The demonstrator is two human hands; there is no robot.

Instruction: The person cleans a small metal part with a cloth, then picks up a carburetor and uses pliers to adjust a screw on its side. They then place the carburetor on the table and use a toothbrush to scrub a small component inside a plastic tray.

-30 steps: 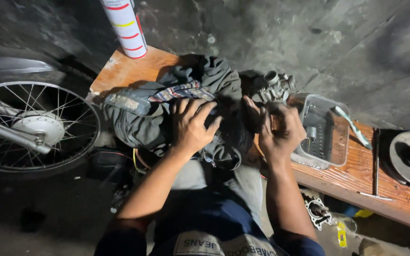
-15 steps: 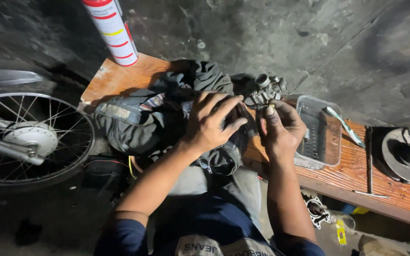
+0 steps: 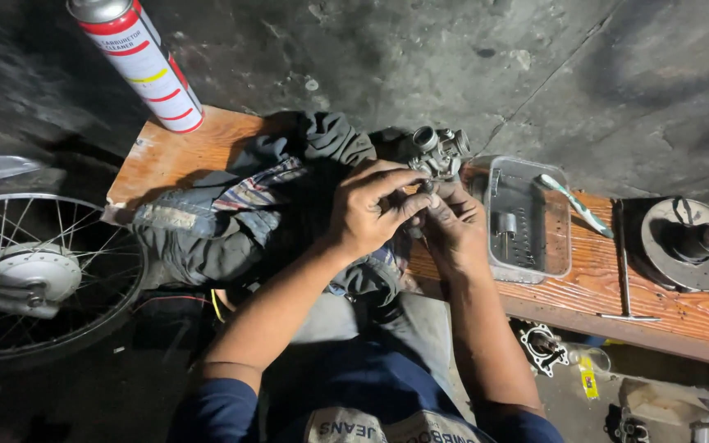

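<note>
While fingers curl inward, both hands (image 3: pixel 408 215) pinch the carburetor (image 3: pixel 436 154).

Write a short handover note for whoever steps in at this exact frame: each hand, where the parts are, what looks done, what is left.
Left hand: fingertips pinching at the grey metal carburettor body.
Right hand: cupped beneath, steadying it; what it grips is hidden.
Carburettor sits at the edge of the dark crumpled rags on the wooden bench.
Clear plastic tray to the right holds small metal parts; a toothbrush rests on its rim.
Red-and-white spray can stands at far left.
Done: some parts off, in tray. Left: carburettor is apart.
</note>
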